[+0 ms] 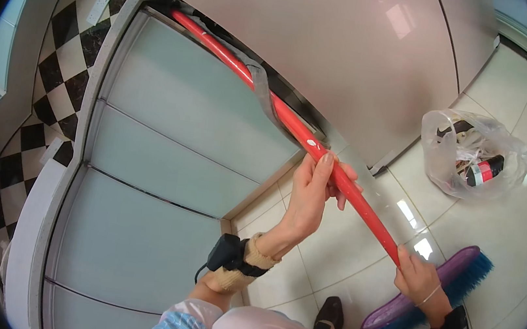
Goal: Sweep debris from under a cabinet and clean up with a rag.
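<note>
A red broom handle (293, 121) runs slantwise, its far end in the dark narrow gap between a tall glossy panel and the cabinet. My left hand (312, 190) grips the handle around its middle, thumb on top. Lower down, my right hand (419, 280) is closed on the same handle near the broom head (424, 300), which is purple with blue bristles and partly covered by my right hand and wrist. A grey cloth strip (263, 88) lies along the upper handle and loops across it; its far end is lost in the dark gap.
The cabinet (162, 147) with pale frosted panels stands at left. The glossy panel (308, 37), probably a refrigerator, fills the top. An open clear plastic bag (429, 158) of rubbish sits on the tiled floor (346, 253) at right. My shoe (332, 311) is below.
</note>
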Demonstrator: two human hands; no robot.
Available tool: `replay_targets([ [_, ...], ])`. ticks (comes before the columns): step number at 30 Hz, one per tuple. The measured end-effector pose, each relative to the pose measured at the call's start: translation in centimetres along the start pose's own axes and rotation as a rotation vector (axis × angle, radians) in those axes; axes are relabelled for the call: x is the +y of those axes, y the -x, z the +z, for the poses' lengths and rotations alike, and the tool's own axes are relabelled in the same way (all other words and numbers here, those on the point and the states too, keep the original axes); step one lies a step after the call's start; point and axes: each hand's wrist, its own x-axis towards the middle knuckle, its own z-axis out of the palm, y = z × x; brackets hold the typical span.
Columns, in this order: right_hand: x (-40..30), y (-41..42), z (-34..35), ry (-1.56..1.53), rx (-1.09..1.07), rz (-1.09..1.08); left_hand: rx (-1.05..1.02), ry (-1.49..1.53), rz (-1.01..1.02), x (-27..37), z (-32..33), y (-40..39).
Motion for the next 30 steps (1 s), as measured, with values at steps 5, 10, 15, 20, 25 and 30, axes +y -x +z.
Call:
replay_targets([
  [5,3.1,4.1,2.2,0.068,0.164,-0.100,-0.002,0.012,-0.043,-1.1,2.3,2.0],
  [10,1.8,1.0,1.4,-0.025,0.236,-0.071,-0.090,-0.037,0.027,0.3,1.1,0.3],
  [15,0.4,-1.7,1.7,-0.199,0.201,-0.028,-0.059,-0.133,0.040,2.6,-0.8,-1.1],
  [20,-0.7,-1.0,2.6,-0.326,0.136,0.051,-0.072,-0.065,0.008,2.0,-1.5,0.2],
  [25,-0.5,-0.2,2.9,-0.302,0.076,0.134,-0.097,-0.089,-0.005,1.7,-1.8,0.1],
  [30,-0.3,-1.9,-0.4,-0.316,0.228,0.123,-0.158,-0.041,0.012,4.0,-0.5,-1.5],
])
